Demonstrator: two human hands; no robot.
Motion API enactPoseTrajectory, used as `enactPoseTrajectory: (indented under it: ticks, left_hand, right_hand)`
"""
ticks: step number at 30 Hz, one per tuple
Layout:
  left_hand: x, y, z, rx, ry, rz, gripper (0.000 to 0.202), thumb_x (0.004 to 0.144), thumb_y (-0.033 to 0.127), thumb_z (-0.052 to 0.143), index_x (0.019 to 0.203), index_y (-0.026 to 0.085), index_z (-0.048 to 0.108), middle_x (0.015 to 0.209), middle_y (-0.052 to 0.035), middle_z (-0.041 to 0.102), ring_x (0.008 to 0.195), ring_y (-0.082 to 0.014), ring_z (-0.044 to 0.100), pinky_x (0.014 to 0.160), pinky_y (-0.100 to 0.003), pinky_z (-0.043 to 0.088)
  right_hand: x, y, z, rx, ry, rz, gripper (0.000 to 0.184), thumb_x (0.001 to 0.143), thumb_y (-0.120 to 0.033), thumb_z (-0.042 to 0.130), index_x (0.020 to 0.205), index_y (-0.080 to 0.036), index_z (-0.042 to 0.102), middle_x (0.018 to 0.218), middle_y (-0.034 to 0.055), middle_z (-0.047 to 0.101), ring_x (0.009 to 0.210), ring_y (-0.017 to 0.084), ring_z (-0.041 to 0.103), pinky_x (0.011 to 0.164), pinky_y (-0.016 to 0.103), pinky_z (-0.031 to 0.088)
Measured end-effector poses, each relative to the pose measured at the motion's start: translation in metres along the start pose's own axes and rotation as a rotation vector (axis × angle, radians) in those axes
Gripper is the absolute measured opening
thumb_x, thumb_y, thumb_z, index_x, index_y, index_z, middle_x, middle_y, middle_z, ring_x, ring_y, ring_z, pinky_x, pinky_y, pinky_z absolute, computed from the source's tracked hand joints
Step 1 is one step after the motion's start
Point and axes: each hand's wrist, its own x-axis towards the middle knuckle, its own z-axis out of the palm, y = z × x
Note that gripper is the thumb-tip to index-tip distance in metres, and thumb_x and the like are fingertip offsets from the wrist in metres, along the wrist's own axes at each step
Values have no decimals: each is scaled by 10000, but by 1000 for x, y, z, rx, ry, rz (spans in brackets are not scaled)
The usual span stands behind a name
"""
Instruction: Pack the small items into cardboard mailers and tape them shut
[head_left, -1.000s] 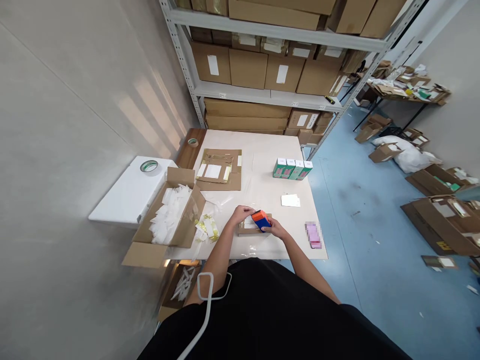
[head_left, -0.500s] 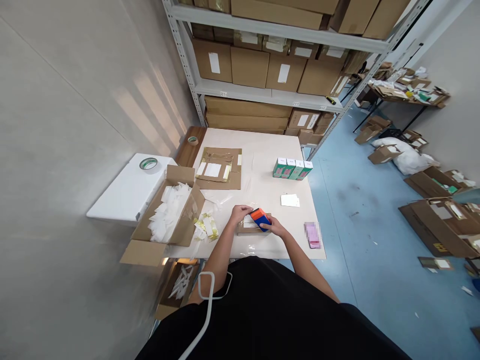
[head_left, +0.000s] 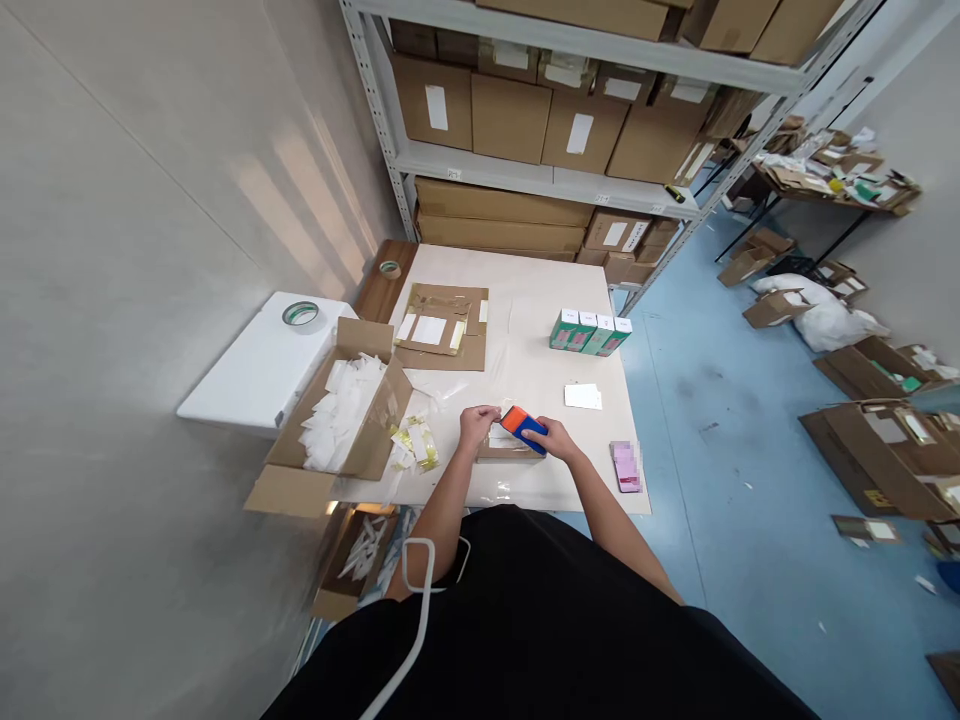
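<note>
My right hand [head_left: 553, 440] is wrapped round the blue part of a small blue-and-orange box [head_left: 516, 418], held tilted above the table. My left hand [head_left: 478, 425] is closed, with fingertips pinched together at the box's dark orange end; whatever they pinch there is too small to make out. Beneath both hands lies a flat cardboard box [head_left: 495, 453] with a white label, partly covered by the blue-and-orange box.
The table [head_left: 525, 280] holds green-and-white boxes [head_left: 589, 335], white cards [head_left: 583, 396], purple cards [head_left: 626, 467], flat cardboard [head_left: 471, 350] and tape scraps [head_left: 420, 442]. An open carton [head_left: 382, 430] of white packing pieces stands left. Shelving [head_left: 510, 172] rises behind.
The blue-and-orange box has turned slightly flatter and shifted a little to the right with my right hand. My left fingertips remain at its orange end. The camera view has tilted slightly.
</note>
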Motion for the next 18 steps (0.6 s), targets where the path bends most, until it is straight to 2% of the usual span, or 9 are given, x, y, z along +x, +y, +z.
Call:
enactPoseTrajectory:
  ticks: [6, 9, 12, 15, 18]
  left_hand:
    - [4, 1, -15, 57, 90, 72, 208, 764, 369, 735, 723, 171, 786, 714, -51, 760, 708, -194, 720, 751, -308, 585]
    - [4, -3, -21, 108, 175, 72, 210, 780, 363, 721, 751, 169, 795, 706, -46, 759, 724, -205, 732, 748, -299, 579]
    - [9, -7, -33, 70, 281, 45, 213, 775, 359, 724, 795, 161, 798, 699, -40, 756, 697, -196, 729, 742, -296, 576]
    - [15, -13, -49, 32, 260, -17, 238, 756, 376, 753, 814, 150, 797, 692, -46, 753, 678, -191, 725, 727, -297, 579]
    - [16, -28, -57, 7, 224, -115, 273, 740, 395, 787, 833, 139, 802, 714, -68, 764, 725, -201, 741, 729, -298, 582]
  right_hand:
    - [-4, -6, -14, -73, -73, 40, 553, 817, -724, 678, 988, -202, 742, 875, 38, 745, 784, 201, 656, 680, 261, 474]
    - [-4, -10, -19, -123, -96, 64, 529, 815, -710, 682, 940, -199, 743, 873, 42, 748, 776, 197, 653, 660, 251, 458]
    - [-6, -10, -24, -222, -107, 107, 507, 814, -697, 688, 866, -194, 729, 832, 44, 738, 760, 192, 651, 637, 241, 429]
    - [-12, -4, -28, -310, -94, 161, 514, 824, -702, 670, 809, -189, 698, 804, 45, 721, 736, 185, 640, 602, 237, 390]
    - [-13, 0, -30, -377, -87, 176, 532, 847, -725, 632, 806, -197, 684, 803, 39, 717, 731, 178, 632, 589, 234, 368]
